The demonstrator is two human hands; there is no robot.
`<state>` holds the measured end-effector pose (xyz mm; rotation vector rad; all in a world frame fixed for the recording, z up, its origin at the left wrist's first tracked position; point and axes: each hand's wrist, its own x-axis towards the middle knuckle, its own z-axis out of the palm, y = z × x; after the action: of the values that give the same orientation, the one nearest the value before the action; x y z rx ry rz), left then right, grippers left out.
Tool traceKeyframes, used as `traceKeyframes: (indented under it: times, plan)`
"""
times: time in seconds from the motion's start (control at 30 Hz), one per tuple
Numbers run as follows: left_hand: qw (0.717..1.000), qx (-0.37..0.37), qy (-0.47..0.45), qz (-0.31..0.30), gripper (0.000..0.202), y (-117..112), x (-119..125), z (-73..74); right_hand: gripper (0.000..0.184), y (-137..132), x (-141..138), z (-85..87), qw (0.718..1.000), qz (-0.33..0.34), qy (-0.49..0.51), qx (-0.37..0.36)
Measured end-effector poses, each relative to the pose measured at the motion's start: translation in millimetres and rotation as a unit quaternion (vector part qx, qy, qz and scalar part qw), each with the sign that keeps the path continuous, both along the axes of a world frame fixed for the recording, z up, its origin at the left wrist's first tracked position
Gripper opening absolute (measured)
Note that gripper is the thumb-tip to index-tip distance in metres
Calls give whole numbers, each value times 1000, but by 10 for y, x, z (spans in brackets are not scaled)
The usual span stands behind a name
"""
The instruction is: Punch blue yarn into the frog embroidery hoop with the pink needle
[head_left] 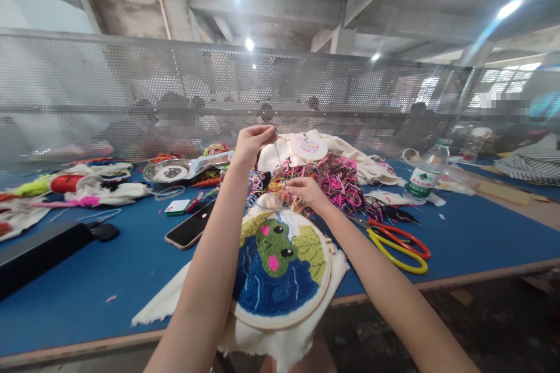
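My left hand [257, 139] is raised, its fingertips pinched on the upper end of a thin dark thread [279, 156]. Lower and to the right, my right hand [307, 192] pinches the same strand near its lower end, so it runs taut between the two. Whether a needle is in either pinch is too small to tell. Below my hands a round embroidery hoop [280, 325] rests tilted at the table's edge. Its cloth [164, 297] carries a blue, green and yellow design with a small face; my left forearm covers part of it.
Behind my hands lies a heap of tangled yarn [341, 183]. Scissors [398, 247] with red and yellow handles and a water bottle [427, 172] are on the right. A phone [188, 230], a metal dish [157, 170] and a black device [44, 250] are left. A perforated metal screen [245, 81] stands behind.
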<state>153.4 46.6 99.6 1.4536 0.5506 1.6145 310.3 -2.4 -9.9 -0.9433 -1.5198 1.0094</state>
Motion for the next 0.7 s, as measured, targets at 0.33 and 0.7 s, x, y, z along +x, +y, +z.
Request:
traceKeyframes:
  times: [0.33, 0.7]
  plan:
    - [998, -16, 10, 63, 12, 6, 26, 26, 14, -45, -41, -13, 993, -80, -54, 61]
    - [998, -32, 9, 61, 14, 9, 22, 20, 14, -71, -67, -26, 985, -110, -99, 89]
